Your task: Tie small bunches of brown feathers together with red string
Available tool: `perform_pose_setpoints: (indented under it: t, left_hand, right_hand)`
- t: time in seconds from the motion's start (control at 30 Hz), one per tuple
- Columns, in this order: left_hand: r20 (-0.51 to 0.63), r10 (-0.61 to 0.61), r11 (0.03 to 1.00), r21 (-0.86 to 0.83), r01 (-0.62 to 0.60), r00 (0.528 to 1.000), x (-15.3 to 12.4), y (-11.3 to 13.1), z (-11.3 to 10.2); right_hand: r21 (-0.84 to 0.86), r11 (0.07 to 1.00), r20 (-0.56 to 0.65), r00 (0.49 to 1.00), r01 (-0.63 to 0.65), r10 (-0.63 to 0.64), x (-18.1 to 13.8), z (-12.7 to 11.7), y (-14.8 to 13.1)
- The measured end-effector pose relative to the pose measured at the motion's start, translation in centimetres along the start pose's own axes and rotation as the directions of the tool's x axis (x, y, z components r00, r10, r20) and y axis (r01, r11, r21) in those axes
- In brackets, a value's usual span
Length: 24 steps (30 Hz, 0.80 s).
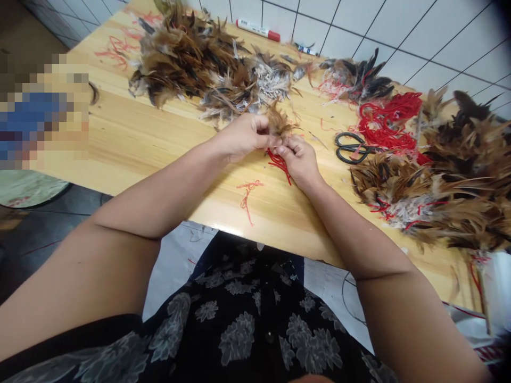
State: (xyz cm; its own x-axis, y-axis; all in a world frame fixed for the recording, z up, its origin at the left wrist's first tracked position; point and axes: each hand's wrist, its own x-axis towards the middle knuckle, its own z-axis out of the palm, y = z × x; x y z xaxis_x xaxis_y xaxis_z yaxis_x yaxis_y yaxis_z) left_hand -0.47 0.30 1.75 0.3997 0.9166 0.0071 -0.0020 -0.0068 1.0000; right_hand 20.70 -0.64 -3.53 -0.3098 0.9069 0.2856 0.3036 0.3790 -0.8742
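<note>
My left hand [249, 135] pinches a small bunch of brown feathers [278, 121], whose tips point away from me. Close against it, my right hand [299, 159] is closed with thumb and finger at the base of the same bunch. Red string [280, 164] hangs from between the hands towards the table. Exactly what the right fingertips grip is too small to make out. Nearer to me, a loose tangle of pale red thread [248, 199] lies on the wooden table [159, 165].
Black-handled scissors [351, 148] lie right of my hands, beside a heap of red string [393, 122]. Brown feather bundles [459, 181] cover the right side; a feather pile [191, 58] lies at the back left. A red-capped marker [257, 30] rests by the tiled wall [359, 26].
</note>
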Motion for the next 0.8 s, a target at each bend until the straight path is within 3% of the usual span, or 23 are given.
perform_pose_setpoints:
  t: [0.07, 0.13, 0.2, 0.27, 0.33, 0.4, 0.47, 0.57, 0.67, 0.8]
  left_hand:
    - [-0.013, 0.019, 0.996, 0.091, -0.017, 1.0, -0.8, 2.4, -1.2]
    - [-0.206, 0.123, 0.969, 0.237, -0.072, 0.971, -1.8, 4.9, -3.1]
    - [-0.377, 0.238, 0.871, 0.491, -0.024, 0.895, -2.6, 6.3, -5.5]
    - [-0.395, 0.245, 0.72, 0.686, 0.106, 0.885, -2.8, 6.3, -8.3]
    - [-0.299, 0.21, 0.62, 0.777, 0.11, 0.931, -2.3, 4.9, -10.7]
    - [-0.184, 0.193, 0.701, 0.714, -0.004, 0.964, -1.4, 3.0, -12.1]
    - [-0.254, 0.195, 0.729, 0.683, 0.033, 0.947, -0.6, 1.5, -12.1]
    - [-0.364, 0.113, 0.651, 0.73, 0.208, 0.925, -0.1, 0.5, -10.7]
    - [-0.367, 0.032, 0.585, 0.761, 0.28, 0.93, 0.2, 0.0, -9.7]
    - [-0.323, 0.007, 0.618, 0.746, 0.249, 0.947, 0.4, -0.3, -10.1]
  right_hand:
    - [-0.013, 1.0, -0.028, 1.0, -0.014, 0.014, 0.1, 0.1, 0.3]
    - [-0.004, 1.0, -0.054, 0.998, -0.031, 0.03, 0.1, 0.3, 0.6]
    - [0.024, 0.999, -0.071, 0.997, -0.041, 0.042, 0.2, 0.4, 0.9]
    - [0.056, 0.997, -0.08, 0.995, -0.048, 0.052, 0.2, 0.5, 1.1]
    - [0.077, 0.996, -0.079, 0.995, -0.055, 0.061, 0.2, 0.4, 1.1]
    - [0.084, 0.995, -0.071, 0.995, -0.061, 0.067, 0.2, 0.3, 1.1]
    - [0.077, 0.995, -0.066, 0.996, -0.061, 0.066, 0.2, 0.3, 1.1]
    - [0.07, 0.996, -0.062, 0.996, -0.054, 0.059, 0.3, 0.3, 1.1]
    - [0.074, 0.996, -0.083, 0.995, -0.055, 0.062, 0.3, 0.4, 1.3]
    - [0.07, 0.996, -0.089, 0.994, -0.05, 0.057, 0.3, 0.5, 1.4]
